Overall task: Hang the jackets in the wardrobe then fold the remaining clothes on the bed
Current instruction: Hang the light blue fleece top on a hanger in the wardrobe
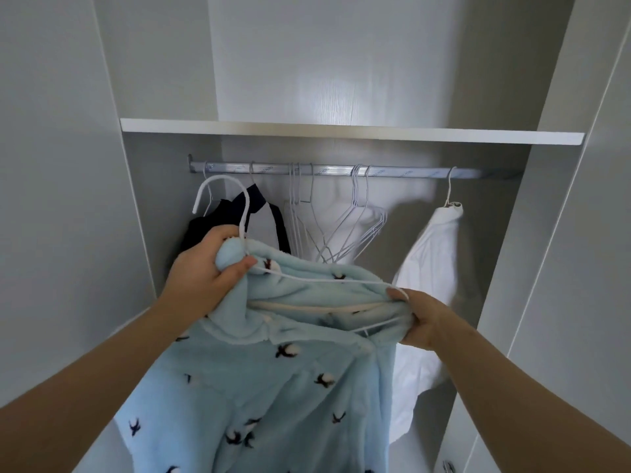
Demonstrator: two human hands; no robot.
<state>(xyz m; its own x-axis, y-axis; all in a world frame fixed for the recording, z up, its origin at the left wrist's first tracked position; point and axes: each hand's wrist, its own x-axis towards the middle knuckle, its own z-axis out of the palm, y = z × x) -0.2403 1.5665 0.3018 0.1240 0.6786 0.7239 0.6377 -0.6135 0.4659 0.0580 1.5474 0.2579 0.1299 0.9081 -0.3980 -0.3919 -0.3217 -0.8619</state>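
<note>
Two bare forearms come in from the bottom corners. Between them hangs a light blue fleece jacket (273,387) - fluffy pile, scattered small dark-and-white cotton-boll prints, pale lining showing at the open neck.

Left hand (205,278): fingers and thumb curled tight round the bunched blue fabric at the collar, right at the base of the neck of a white wire hanger (220,178). Right hand (426,319): fingers curled, pinching the hanger's far shoulder end together with the fleece wrapped over it. The hanger wire runs exposed across the top of the jacket between the two hands - the fabric is partly over it and rumpled, not sitting square.

Jacket position: held up in front of the open grey wardrobe (563,233), below the silver metal hanging rail (409,172). The hanger's hook points up near the rail's left end and is not over it.

On the rail, left to right:
- a dark navy and white garment (269,227), directly behind the left hand
- a cluster of bare white wire hangers (358,227), mid-rail
- a white garment (433,261) on its own hanger, well to the right, just behind the right hand

A white shelf board (341,131) sits just above the rail.
</note>
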